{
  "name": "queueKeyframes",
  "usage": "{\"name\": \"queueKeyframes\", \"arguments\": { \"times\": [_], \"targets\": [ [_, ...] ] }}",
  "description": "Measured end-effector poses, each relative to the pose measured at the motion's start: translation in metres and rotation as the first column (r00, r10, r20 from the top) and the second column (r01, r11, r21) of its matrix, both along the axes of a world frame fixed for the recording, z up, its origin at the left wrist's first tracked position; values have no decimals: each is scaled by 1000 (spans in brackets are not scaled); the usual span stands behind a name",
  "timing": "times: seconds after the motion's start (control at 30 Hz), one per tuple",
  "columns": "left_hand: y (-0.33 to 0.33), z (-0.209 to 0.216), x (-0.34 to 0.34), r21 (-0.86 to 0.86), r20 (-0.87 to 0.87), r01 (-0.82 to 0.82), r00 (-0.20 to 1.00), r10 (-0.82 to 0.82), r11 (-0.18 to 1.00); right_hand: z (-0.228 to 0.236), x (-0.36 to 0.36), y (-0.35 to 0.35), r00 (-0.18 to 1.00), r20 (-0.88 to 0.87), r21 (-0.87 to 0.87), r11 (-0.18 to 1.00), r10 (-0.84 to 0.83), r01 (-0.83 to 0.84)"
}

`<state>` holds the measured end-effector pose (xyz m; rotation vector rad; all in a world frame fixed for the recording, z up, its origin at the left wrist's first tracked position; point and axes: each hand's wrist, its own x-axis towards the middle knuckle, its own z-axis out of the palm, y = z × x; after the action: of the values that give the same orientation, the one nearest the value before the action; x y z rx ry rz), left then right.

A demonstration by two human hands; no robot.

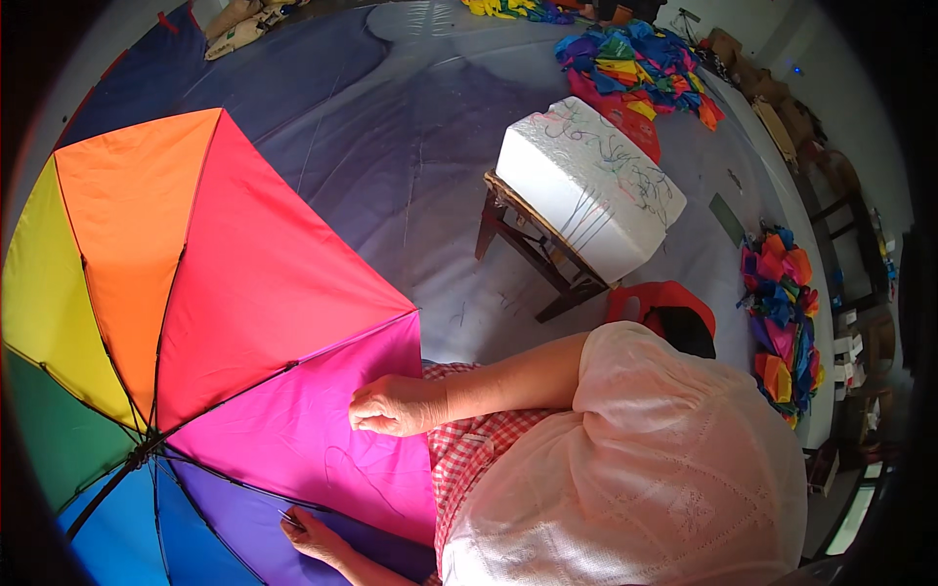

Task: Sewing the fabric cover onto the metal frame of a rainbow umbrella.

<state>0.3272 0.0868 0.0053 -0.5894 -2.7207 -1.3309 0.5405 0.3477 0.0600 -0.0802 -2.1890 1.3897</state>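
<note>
An opened rainbow umbrella [264, 273] spreads across the left, its inner side with dark ribs showing. My right hand [396, 405] is closed in a pinch over the pink panel; what its fingertips hold cannot be made out. A thin dark thread [376, 490] curls over the pink cloth below that hand. My left hand [313, 537] is lower, by the purple panel, its fingers closed on a small thin metal-looking tool [285, 516]. The tool's exact kind is too small to tell. The ribs meet at a dark hub [147, 444] around the shaft.
A white foam block [586, 186] with loose coloured threads sits on a wooden stool [537, 256]. Bundles of bright folded cloth lie in a far heap [635, 63] and a right-hand pile [782, 322]. A red plastic item [645, 296] stands beside my arm. Grey-blue sheeting [391, 176] covers the floor.
</note>
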Motion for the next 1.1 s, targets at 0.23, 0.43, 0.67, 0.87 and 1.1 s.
{"name": "queueKeyframes", "arguments": {
  "times": [0.23, 0.43, 0.67, 0.87, 1.1],
  "targets": [
    [-6, 4, -1, -79, -39, -16, 999, 13, 997, 0, -3, -3, 999, -49, -22, 1000, -23, 22],
    [-9, 4, 5, 7, 109, -29, 994, 28, 1000, 6, -1, -3, 997, 81, 3, 1000, 4, -5],
    [13, 7, 12, 192, 200, -43, 980, 4, 981, 11, 0, 3, 998, 57, 61, 998, -20, 17],
    [8, 14, 13, 239, 158, -83, 986, 46, 967, 17, 2, -2, 945, 323, -197, 980, 62, 3],
    [19, 68, -19, 670, 282, -169, 959, -37, 723, 55, 32, 26, 964, 267, -357, 931, 20, 79]
  ]
}}
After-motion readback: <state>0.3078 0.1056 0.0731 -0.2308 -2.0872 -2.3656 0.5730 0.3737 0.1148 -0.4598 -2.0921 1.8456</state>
